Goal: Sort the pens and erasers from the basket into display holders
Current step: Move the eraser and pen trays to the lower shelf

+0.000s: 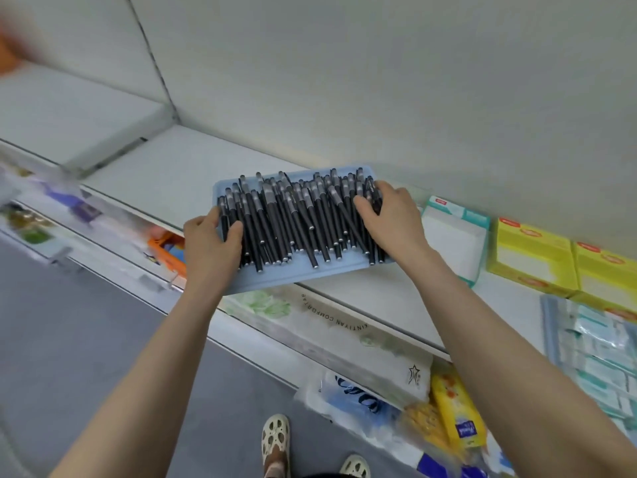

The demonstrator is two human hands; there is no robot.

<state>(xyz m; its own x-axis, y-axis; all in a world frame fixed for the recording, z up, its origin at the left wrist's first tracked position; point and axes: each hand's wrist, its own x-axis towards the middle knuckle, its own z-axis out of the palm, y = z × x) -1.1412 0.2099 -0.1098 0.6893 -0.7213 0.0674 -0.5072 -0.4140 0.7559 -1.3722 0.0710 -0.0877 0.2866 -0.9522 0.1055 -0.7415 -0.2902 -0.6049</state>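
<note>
Centre of the frame: a pale blue tray, flat and shallow, heaped with black pens with grey grips, mostly parallel, ends toward the far wall, a few slanted across the rest. Tray on or just above a white shelf, near left corner out past the shelf's front lip; resting or lifted, impossible to say. Left hand at the tray's left end, fingers hooked round the rim, thumb pressed down on the outermost pens: a firm grip on the tray. Right hand at the right end, thumb laid across the heap, fingers bent down over the last pens, fingertips hidden; clasping or merely pressing, cannot tell. Both forearms bare, reaching up from the lower edge. Just beside the right hand, to its right, a white and teal box; further right, two yellow boxes side by side, then clear-wrapped packs at the right edge. Below the shelf, left of centre, an orange basket, partly hidden behind the left wrist. Lower centre, a wrapped tissue pack with printed lettering, more bagged goods beneath. Bottom centre, two pale perforated sandals on a grey floor. Upper left corner, an orange blur, too smeared to name.
</note>
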